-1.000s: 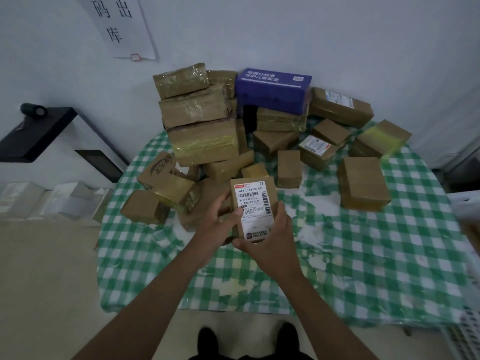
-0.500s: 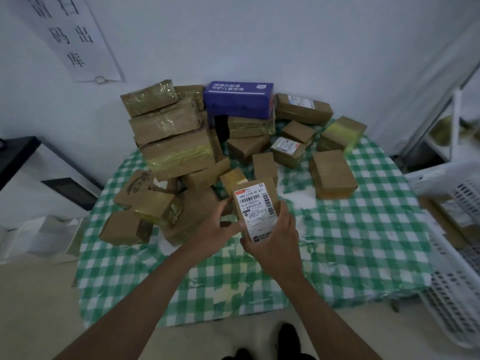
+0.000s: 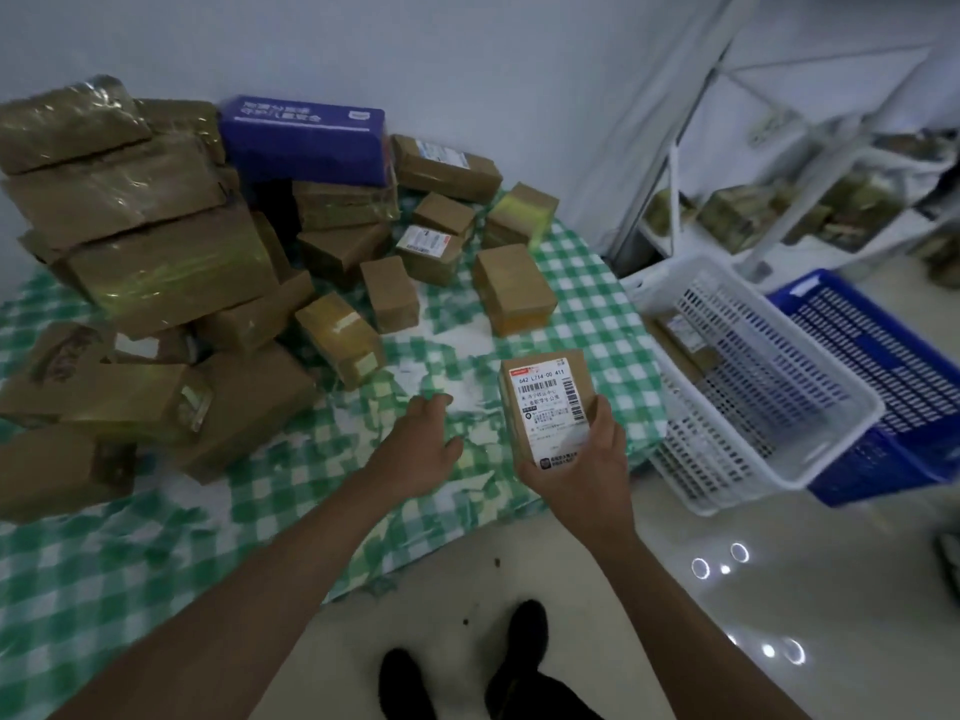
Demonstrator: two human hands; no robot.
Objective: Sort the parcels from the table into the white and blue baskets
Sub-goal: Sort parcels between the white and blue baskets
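The small brown cardboard parcel with a white label [image 3: 548, 405] is in the right hand [image 3: 579, 467], above the tabletop [image 3: 587, 324] edge, fingers [image 3: 605, 415] curled around its lower sides. It seems light and stiff; holding the sides suits it. The left hand [image 3: 415, 449] hovers with relaxed, spread fingers.

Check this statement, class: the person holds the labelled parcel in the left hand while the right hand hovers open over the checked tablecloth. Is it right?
Not quite: the hands are swapped. In the head view the right hand grips the labelled parcel, while the left hand hovers open over the checked tablecloth.
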